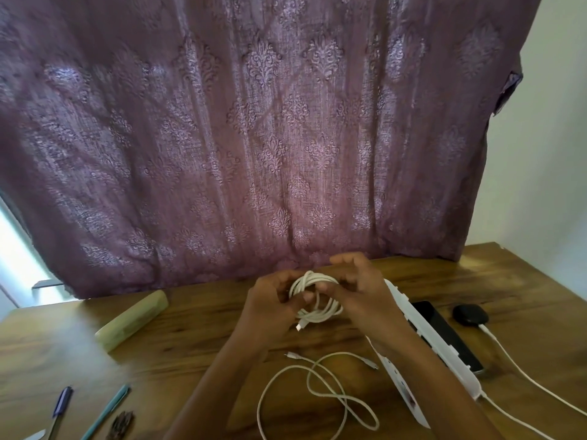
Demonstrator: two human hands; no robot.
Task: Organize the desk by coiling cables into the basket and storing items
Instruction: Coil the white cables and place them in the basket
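Note:
A white cable wound into a coil (317,296) is held above the wooden desk (197,341) between both hands. My left hand (273,300) grips the coil's left side with the thumb across the loops. My right hand (359,290) pinches the coil's right side, its other fingers spread above it. The coil's plug end hangs down below the loops. A second white cable (317,389) lies loose in open loops on the desk, nearer to me. No basket is in view.
A white power strip (422,354) runs diagonally at the right, partly under my right forearm, beside a black phone (444,331) and a black round device (470,315) with a white lead. A pale green case (131,320) lies left; pens (60,408) at bottom left. A purple curtain (254,138) hangs behind.

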